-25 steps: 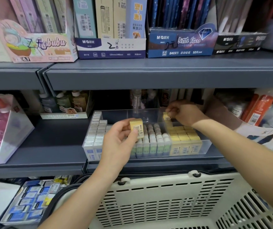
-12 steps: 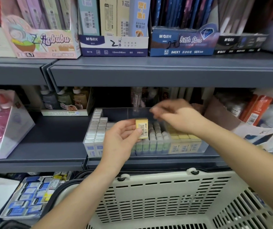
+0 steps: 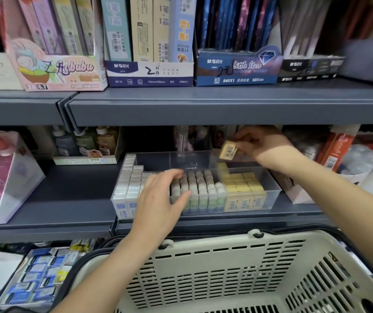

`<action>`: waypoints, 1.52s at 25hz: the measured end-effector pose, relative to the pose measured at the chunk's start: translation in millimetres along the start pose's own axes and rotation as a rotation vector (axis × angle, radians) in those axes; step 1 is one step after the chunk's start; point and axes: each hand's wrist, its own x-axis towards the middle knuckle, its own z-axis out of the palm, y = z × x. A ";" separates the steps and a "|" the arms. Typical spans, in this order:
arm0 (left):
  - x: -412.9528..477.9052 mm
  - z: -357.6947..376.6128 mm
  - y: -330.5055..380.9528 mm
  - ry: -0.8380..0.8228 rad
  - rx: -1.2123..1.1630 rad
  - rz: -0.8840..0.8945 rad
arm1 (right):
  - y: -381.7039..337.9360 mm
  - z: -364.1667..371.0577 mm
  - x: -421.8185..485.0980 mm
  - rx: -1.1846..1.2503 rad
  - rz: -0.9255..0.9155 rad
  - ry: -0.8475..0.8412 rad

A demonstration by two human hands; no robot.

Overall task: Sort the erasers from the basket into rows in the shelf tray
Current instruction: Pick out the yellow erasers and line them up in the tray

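A clear shelf tray [image 3: 273, 190] on the middle shelf holds rows of erasers: white ones at the left [image 3: 126, 186], grey-green ones in the middle [image 3: 203, 188], yellow ones at the right [image 3: 242, 188]. My right hand [image 3: 262, 143] pinches a yellow eraser [image 3: 228, 150] above the back of the yellow rows. My left hand [image 3: 163, 199] hovers with relaxed fingers over the tray's front left and holds nothing. The beige slotted basket [image 3: 203, 267] sits below, in front of the shelf.
The grey upper shelf [image 3: 226, 105] overhangs the tray and carries boxes of pencil leads. A clear box with pink items [image 3: 4, 177] stands at the left, glue bottles [image 3: 86, 141] behind. Packaged goods crowd the right [image 3: 339, 154]. A lower tray of blue erasers [image 3: 36, 276] lies bottom left.
The yellow eraser passed from my left hand to my right hand, which carried it right and back over the yellow rows. My left hand dropped lower, fingers relaxed.
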 end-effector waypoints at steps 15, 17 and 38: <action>-4.1 10.8 -6.8 -0.015 0.254 0.093 | 56.5 69.7 50.5 -0.137 0.078 -0.261; -4.7 11.0 -7.3 -0.015 0.254 0.095 | 56.0 67.5 48.5 -0.156 0.056 -0.283; -142.1 26.0 54.0 -0.905 0.038 -0.101 | 20.7 45.1 -239.6 -0.197 -0.122 -0.958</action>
